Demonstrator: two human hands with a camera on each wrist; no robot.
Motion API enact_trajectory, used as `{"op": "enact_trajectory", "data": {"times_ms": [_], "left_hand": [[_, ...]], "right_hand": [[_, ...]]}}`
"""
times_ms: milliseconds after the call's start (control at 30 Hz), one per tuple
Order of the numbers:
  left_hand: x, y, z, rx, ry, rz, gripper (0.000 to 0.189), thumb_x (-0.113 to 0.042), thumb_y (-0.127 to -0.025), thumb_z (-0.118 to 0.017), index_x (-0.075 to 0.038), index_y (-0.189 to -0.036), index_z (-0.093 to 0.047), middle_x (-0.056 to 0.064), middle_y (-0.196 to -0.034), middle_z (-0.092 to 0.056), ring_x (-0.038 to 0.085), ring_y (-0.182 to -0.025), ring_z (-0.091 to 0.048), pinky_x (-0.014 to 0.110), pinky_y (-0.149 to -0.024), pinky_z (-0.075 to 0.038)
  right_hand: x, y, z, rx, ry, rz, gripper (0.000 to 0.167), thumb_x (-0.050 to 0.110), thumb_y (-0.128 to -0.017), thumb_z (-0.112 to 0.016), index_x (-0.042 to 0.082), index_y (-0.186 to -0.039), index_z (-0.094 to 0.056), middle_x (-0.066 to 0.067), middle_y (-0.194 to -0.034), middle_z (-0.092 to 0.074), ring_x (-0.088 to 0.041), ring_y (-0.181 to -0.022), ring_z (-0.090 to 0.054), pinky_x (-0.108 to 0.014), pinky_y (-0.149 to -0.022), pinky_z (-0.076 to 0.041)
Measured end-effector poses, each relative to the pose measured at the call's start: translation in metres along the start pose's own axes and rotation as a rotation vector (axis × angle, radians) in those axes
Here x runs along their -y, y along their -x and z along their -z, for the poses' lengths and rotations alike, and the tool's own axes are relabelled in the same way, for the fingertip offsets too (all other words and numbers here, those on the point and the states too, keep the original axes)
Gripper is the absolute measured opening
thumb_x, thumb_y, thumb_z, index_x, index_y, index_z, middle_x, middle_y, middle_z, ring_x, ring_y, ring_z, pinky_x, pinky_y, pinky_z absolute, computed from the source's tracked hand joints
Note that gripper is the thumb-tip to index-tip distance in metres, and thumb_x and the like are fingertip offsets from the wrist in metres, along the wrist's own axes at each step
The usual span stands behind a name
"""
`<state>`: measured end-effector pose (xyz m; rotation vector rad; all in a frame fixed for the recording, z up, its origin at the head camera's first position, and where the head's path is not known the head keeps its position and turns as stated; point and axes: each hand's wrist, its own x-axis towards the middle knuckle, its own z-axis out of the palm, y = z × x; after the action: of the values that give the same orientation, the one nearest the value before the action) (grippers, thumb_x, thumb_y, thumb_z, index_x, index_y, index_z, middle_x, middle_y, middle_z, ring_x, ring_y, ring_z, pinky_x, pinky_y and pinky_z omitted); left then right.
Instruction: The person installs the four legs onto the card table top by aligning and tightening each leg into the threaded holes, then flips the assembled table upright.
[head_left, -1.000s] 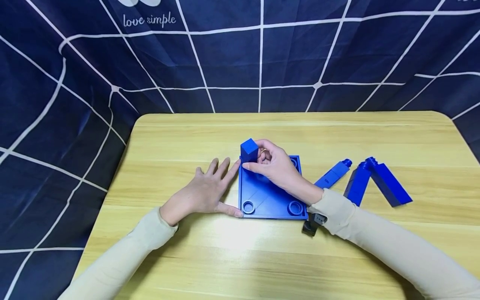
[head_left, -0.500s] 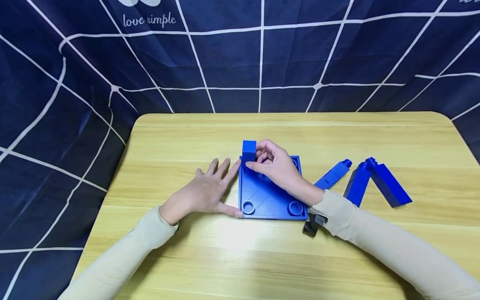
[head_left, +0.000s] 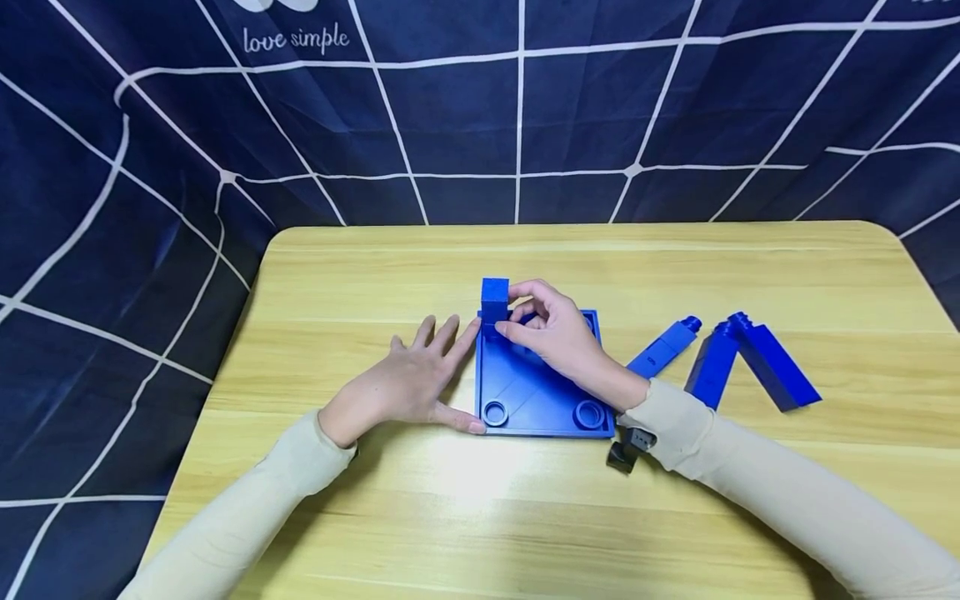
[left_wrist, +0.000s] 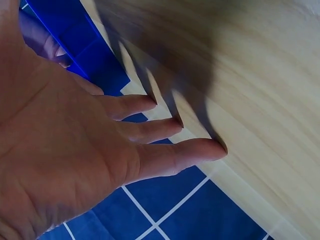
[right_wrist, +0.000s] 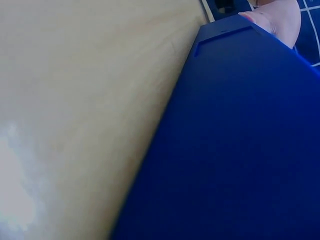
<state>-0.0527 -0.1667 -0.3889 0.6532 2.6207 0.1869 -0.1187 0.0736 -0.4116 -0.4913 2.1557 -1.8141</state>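
Note:
A square blue plastic plate [head_left: 540, 379] with a raised rim lies on the table, with round sockets at its visible corners. At its far left corner stands a blue square leg [head_left: 495, 297]. My right hand [head_left: 558, 337] pinches that leg between thumb and fingers; its lower end and the joint are hidden. My left hand [head_left: 412, 379] is spread along the plate's left side, index fingertip at the far corner and thumb tip at the near one. The left wrist view shows its straight fingers beside the blue plate [left_wrist: 82, 42]. In the right wrist view the plate's side [right_wrist: 220, 130] fills much of the picture.
Three more blue legs lie to the right: one [head_left: 663, 348] partly behind my right wrist, and two [head_left: 712, 367] [head_left: 778, 367] with their threaded-looking ends together. A dark blue cloth [head_left: 465, 117] with white lines hangs behind the wooden table [head_left: 390, 267].
The leg in my right hand has turned about its upright axis, from showing an edge to showing a flat face. My left hand stays in place against the plate.

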Motion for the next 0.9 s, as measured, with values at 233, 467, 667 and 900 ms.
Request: {"op": "enact_trajectory", "data": {"times_ms": [233,467,667,900], "left_hand": [[0.0017,-0.0009,-0.0003,0.005,0.003,0.004,0.140,-0.091,-0.082,-0.068,-0.018,-0.177,0.004,0.028,-0.178,-0.009,0.061,-0.158,-0.013,0.088,-0.104,-0.033],[0.0011,-0.0005,-0.0001,0.013,0.001,0.001,0.139,-0.091,-0.082,-0.068,-0.020,-0.177,0.005,0.027,-0.179,-0.007,0.061,-0.158,-0.011,0.089,-0.105,-0.031],[0.0003,-0.0003,0.0005,0.024,-0.003,0.006,0.137,-0.091,-0.083,-0.067,-0.021,-0.177,0.005,0.025,-0.179,-0.007,0.061,-0.159,-0.011,0.088,-0.106,-0.030],[-0.0006,-0.0006,0.0009,0.037,-0.014,0.022,0.139,-0.092,-0.081,-0.066,-0.021,-0.177,0.006,0.025,-0.180,-0.005,0.060,-0.159,-0.009,0.088,-0.106,-0.030]], "right_hand": [[-0.0009,0.0000,0.0007,-0.001,-0.029,0.004,0.042,0.005,-0.097,-0.082,0.002,-0.136,-0.066,-0.014,-0.101,-0.069,-0.023,-0.070,-0.063,-0.022,-0.058,-0.044],[-0.0039,0.0008,0.0004,-0.021,-0.013,0.015,0.043,0.006,-0.097,-0.084,0.003,-0.136,-0.068,-0.014,-0.102,-0.069,-0.018,-0.071,-0.063,-0.021,-0.060,-0.046],[-0.0041,0.0019,-0.0006,-0.031,-0.022,0.026,0.043,0.005,-0.096,-0.084,0.004,-0.136,-0.069,-0.013,-0.099,-0.068,-0.016,-0.069,-0.062,-0.020,-0.060,-0.045],[-0.0051,0.0015,-0.0016,-0.029,0.001,0.056,0.043,0.004,-0.095,-0.085,0.003,-0.135,-0.070,-0.013,-0.094,-0.064,-0.017,-0.069,-0.057,-0.019,-0.060,-0.044]]}}
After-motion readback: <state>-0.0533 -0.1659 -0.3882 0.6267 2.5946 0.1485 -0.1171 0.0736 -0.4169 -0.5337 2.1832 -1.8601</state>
